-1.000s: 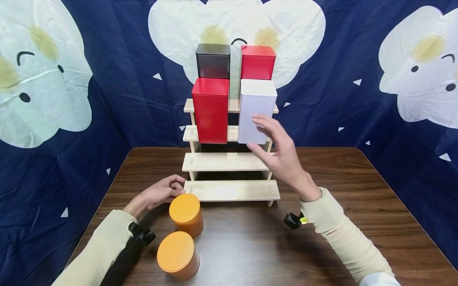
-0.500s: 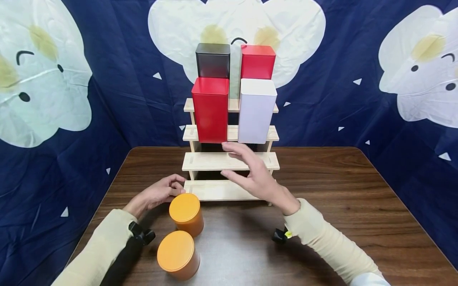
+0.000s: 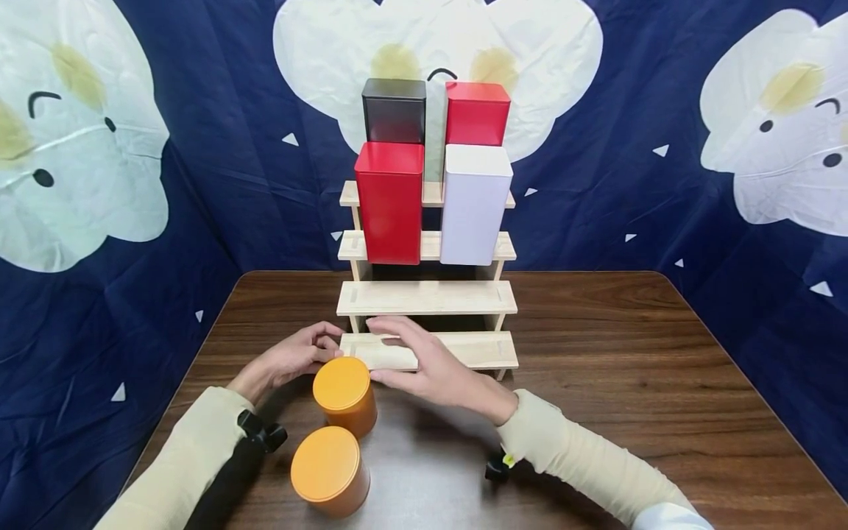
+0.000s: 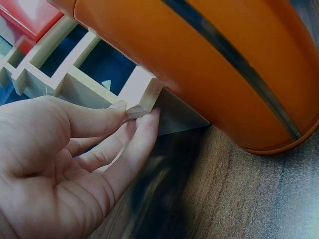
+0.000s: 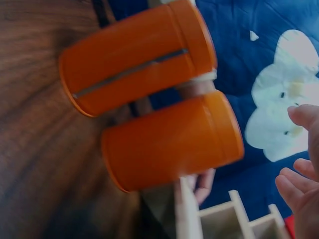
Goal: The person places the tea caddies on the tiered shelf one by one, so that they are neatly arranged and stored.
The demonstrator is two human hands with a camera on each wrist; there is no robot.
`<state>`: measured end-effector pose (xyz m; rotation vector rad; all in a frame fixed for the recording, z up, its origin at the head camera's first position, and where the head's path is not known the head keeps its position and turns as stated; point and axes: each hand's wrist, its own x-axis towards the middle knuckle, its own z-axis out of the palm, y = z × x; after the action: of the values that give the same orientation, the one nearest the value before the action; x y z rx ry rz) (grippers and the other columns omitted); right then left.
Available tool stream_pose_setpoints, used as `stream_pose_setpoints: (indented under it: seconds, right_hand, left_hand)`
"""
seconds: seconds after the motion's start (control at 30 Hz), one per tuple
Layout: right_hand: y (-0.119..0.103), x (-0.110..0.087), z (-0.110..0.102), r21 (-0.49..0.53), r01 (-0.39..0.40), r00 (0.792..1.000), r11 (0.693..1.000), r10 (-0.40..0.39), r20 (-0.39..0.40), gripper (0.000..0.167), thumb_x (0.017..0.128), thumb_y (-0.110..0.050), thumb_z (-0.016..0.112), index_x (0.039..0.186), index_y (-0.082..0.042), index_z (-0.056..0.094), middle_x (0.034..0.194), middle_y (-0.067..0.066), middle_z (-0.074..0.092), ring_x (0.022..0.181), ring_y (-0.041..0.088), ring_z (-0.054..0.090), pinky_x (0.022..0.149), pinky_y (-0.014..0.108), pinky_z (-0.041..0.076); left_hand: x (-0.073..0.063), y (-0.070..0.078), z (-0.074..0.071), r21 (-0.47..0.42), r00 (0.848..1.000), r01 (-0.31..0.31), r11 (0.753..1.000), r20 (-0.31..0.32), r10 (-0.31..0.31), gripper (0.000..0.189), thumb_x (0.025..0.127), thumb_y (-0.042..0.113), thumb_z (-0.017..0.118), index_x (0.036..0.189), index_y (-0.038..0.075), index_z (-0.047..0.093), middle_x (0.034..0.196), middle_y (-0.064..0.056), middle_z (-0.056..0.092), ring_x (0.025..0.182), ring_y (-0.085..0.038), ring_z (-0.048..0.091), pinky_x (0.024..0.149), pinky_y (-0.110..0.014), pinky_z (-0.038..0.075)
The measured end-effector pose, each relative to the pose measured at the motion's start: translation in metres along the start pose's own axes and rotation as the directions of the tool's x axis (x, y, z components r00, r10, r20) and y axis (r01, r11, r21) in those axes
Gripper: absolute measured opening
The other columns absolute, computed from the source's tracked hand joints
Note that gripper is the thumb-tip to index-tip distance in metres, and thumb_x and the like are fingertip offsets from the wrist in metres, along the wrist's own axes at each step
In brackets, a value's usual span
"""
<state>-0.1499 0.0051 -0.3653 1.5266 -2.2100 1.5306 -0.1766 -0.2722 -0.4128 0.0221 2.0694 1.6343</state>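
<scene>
My left hand [image 3: 289,359] pinches the left end of the lowest step of a wooden tiered display stand [image 3: 427,297]. In the left wrist view, the thumb and fingertips grip the step's end [image 4: 143,91]. Two orange lidded cylindrical canisters stand upright on the table: a far canister [image 3: 342,384] close to the left hand and a near canister [image 3: 327,465] in front of it. My right hand [image 3: 430,366] is held over the lowest step with thumb and fingers spread apart, thumb tip close to the far canister's right side. Nothing is in its grasp.
A tall red tin [image 3: 391,210] and a white tin [image 3: 474,210] stand on the stand's third step. Behind them, on the top step, are a black tin [image 3: 394,114] and another red tin [image 3: 477,116]. A blue cloud-print cloth [image 3: 583,213] hangs behind the wooden table [image 3: 596,346].
My right hand has come down from in front of the white tin, leftward and nearer, to beside the far canister. The left hand, canisters and tins stay in place.
</scene>
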Motion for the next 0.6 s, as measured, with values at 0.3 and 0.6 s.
stream_pose_setpoints:
  seconds: [0.3,0.6]
  right_hand:
    - [0.006,-0.008,0.025,-0.025,-0.116,0.986,0.993,0.119,0.119,0.069,0.084,-0.027,0.073,0.142,-0.016,0.037,0.142,0.002,0.044,0.127,0.011,0.047,0.105,0.027,0.041]
    - [0.013,-0.01,0.039,-0.1,-0.125,0.977,0.987,0.14,0.16,0.075,0.083,-0.033,0.074,0.144,-0.015,0.034,0.143,0.002,0.043,0.13,0.009,0.043,0.106,0.028,0.04]
  left_hand:
    - [0.0,-0.001,-0.001,0.001,1.0,-0.011,1.0,0.008,0.011,0.046,0.093,0.003,0.055,0.132,-0.005,0.031,0.092,-0.005,0.058,0.084,-0.016,0.06,0.079,-0.035,0.055]
    - [0.0,-0.002,-0.001,-0.005,1.0,-0.018,1.0,0.021,0.018,0.046,0.093,0.003,0.054,0.132,-0.006,0.03,0.092,-0.005,0.059,0.084,-0.016,0.061,0.079,-0.034,0.055]
